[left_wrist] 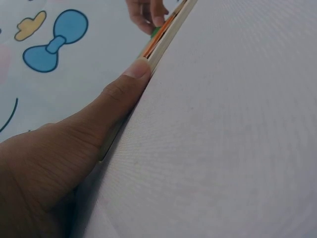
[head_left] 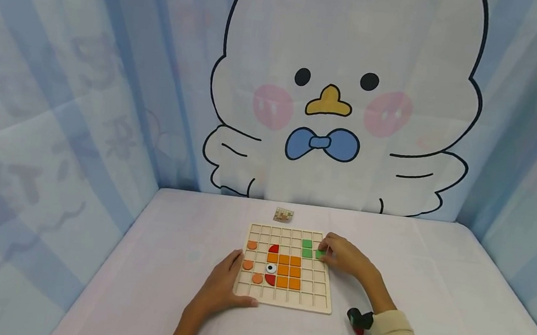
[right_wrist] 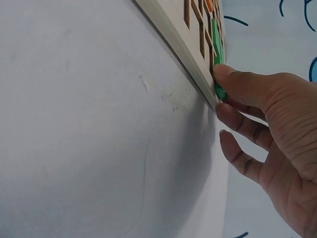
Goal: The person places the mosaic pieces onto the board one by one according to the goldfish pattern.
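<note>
A pale wooden grid board (head_left: pixel 314 301) lies on the table, with square cells and coloured pieces in some of them. My left hand (head_left: pixel 221 285) holds its near left corner, the thumb (left_wrist: pixel 136 69) along the front edge and the fingers at the left side. At the board's right edge my right hand (head_left: pixel 347 256) pinches a green square tile (right_wrist: pixel 220 92) between thumb and forefinger. Two more green tiles (head_left: pixel 307 248) sit just left of it. Orange square tiles (head_left: pixel 283 270), red quarter-round pieces (head_left: pixel 273 248), orange discs (head_left: pixel 248 264) and an eye piece (head_left: pixel 271 268) occupy other cells.
A small patterned piece (head_left: pixel 283 215) lies behind the board, near the table's back edge. A black and red device (head_left: pixel 359 320) is at the right wrist. Printed curtains (head_left: pixel 331 180) stand behind and on both sides of the white table (head_left: pixel 160 243).
</note>
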`<state>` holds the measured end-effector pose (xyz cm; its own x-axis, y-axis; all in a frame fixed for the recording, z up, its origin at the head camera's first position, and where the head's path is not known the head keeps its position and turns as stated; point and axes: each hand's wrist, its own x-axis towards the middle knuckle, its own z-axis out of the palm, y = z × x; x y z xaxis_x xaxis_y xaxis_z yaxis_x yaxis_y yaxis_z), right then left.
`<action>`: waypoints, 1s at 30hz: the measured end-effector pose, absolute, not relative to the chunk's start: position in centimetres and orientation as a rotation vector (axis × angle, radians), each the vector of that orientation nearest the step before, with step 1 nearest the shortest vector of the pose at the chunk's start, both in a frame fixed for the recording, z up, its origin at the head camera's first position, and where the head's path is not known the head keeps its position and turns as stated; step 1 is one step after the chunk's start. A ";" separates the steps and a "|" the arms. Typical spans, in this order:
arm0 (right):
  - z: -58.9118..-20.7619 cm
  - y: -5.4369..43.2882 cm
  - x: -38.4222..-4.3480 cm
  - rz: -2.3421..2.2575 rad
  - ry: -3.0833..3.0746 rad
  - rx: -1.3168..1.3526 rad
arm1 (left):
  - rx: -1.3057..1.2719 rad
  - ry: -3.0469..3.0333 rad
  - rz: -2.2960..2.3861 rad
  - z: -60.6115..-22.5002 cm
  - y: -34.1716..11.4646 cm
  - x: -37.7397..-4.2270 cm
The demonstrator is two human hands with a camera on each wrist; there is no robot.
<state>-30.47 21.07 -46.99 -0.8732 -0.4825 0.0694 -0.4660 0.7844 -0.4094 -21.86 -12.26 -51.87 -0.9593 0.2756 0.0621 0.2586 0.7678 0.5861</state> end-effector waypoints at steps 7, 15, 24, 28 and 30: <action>-47.0 20.8 -30.5 -0.655 2.934 -0.810 | 0.438 2.925 0.954 -51.9 -12.4 -21.8; -47.2 20.8 -30.5 -0.707 2.930 -0.828 | 0.471 2.937 0.940 -51.9 -12.4 -21.9; -47.4 20.8 -30.4 -0.725 2.938 -0.840 | 0.474 2.937 0.943 -51.7 -12.4 -21.9; -47.3 20.8 -30.3 -0.745 2.929 -0.822 | 0.463 2.930 0.956 -51.8 -12.3 -21.9; -47.4 20.8 -30.3 -0.743 2.928 -0.807 | 0.460 2.922 0.963 -51.9 -12.3 -21.9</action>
